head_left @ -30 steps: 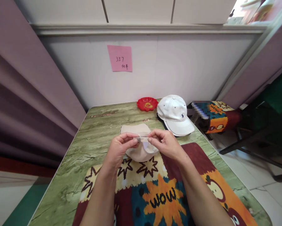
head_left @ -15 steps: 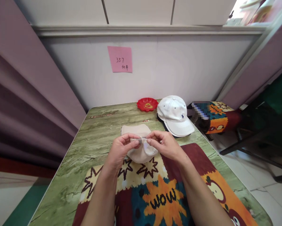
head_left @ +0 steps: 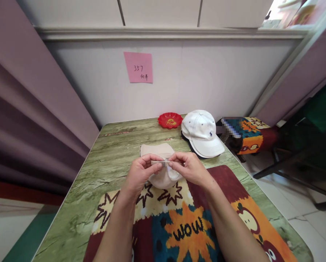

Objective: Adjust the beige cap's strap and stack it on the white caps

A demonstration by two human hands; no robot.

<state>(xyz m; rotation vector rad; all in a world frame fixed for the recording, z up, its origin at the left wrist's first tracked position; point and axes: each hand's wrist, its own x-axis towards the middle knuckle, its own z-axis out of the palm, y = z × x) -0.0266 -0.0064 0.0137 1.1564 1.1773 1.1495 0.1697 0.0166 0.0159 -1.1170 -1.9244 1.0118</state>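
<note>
A pale beige baseball cap [head_left: 163, 180] lies in front of me, its brim pointing away and its adjustable back strap [head_left: 159, 163] toward me and raised. My left hand [head_left: 142, 171] pinches the strap on the left between thumb and fingers. Close beside it, my right hand [head_left: 188, 167] pinches the strap's other side, near a small buckle that is too small to make out clearly. Parts of the cap are hidden behind my fingers. Its crown rests at the far edge of a patterned mat [head_left: 141, 214].
A white cap [head_left: 199, 125] sits on top of a dark one at the back right. Left of it stands a red scalloped dish [head_left: 170, 120]. The green wood-grain table [head_left: 97, 163] meets a white wall carrying a pink note [head_left: 139, 67]. A covered stool [head_left: 251, 136] stands to the right.
Both hands stay on the strap. The fingertips of my right hand have shifted very slightly left, closer to my left fingers; the cap has barely moved.
</note>
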